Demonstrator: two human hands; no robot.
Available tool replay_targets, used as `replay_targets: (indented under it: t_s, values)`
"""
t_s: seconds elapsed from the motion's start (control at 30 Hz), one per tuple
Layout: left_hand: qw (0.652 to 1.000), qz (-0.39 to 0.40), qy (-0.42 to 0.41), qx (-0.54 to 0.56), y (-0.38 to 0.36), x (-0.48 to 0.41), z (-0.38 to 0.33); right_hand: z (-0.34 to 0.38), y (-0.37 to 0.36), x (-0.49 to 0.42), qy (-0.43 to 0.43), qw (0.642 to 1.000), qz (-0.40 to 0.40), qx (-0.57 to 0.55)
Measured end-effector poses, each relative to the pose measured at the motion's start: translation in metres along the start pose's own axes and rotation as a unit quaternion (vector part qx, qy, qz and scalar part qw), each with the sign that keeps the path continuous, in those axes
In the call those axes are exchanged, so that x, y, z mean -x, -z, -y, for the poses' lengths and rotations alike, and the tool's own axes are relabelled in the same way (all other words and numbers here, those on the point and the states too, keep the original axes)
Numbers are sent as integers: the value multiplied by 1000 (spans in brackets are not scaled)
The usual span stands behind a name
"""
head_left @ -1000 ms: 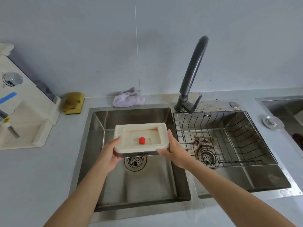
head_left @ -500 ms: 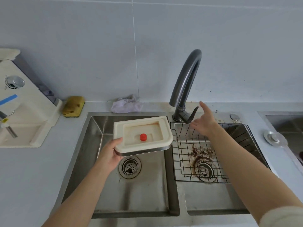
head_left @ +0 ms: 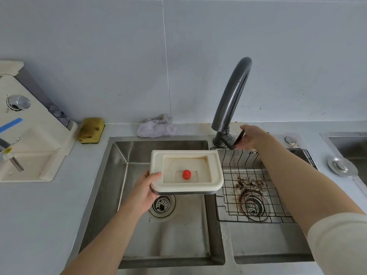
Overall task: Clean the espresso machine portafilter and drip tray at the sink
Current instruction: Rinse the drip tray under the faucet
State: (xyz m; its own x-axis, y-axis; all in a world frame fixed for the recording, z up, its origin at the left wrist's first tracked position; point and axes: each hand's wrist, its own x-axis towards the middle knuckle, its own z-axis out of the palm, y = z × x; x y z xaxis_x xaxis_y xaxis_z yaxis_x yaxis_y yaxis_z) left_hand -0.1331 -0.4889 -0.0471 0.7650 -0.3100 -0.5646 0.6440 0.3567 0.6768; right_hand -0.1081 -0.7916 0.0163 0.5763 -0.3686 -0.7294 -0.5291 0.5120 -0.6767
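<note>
One pale countertop (head_left: pixel 39 215) carries everything you see. Sunk into it side by side are the left basin (head_left: pixel 178 239) and the right basin (head_left: pixel 268 243) of a steel sink. At the countertop's left edge stands the cream espresso machine (head_left: pixel 33 139), only partly in view. From the sink's back rim, between the two basins, rises the dark curved faucet (head_left: pixel 232 100).

A black wire rack (head_left: pixel 234 195) sits inside the right basin, with brown coffee grounds (head_left: pixel 248 184) spread around the drain beneath it.

Your drip tray (head_left: pixel 156 161) (cream, with a metal band along its near side) is held in the air over the left basin, roughly level, and its right end reaches over the divider towards the rack. Your left hand (head_left: pixel 144 192) grips it alone at the near left corner, thumb on the rim and fingers underneath. Directly below the tray is the left drain strainer (head_left: pixel 161 204).

Your hands are well apart. Your right hand (head_left: pixel 252 136) is at the faucet's base, wrapped around the dark lever (head_left: pixel 239 138), thumb above and fingers below.

Against the countertop's back edge lie a crumpled pale cloth (head_left: pixel 156 128) and, left of it, a stained yellow sponge (head_left: pixel 91 130). A round metal lid (head_left: pixel 342 167) lies beside the right basin's right rim.

Smallest of all, a red float (head_left: pixel 186 174) stands in the tray's recessed middle.
</note>
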Motion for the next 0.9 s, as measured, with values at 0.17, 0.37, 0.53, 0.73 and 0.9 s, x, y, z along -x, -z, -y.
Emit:
replay_targets:
  t_s: [0.17,0.37,0.53,0.73,0.9]
  values:
    - [1000,9,4,-7,-1,1,2,-1,0,-1,12,1000,-1,12]
    - [1000,22,11,-9,0,1,3,-4,4,-2,19,1000,-4,15]
    - [999,29,16,-6,2,-1,5,-7,6,-3,22,1000,-6,0]
    - [999,38,21,-5,4,-6,7,-10,8,-8,23,1000,-8,-15]
    - [999,48,24,-6,6,-10,9,-11,11,-14,26,999,-11,-27]
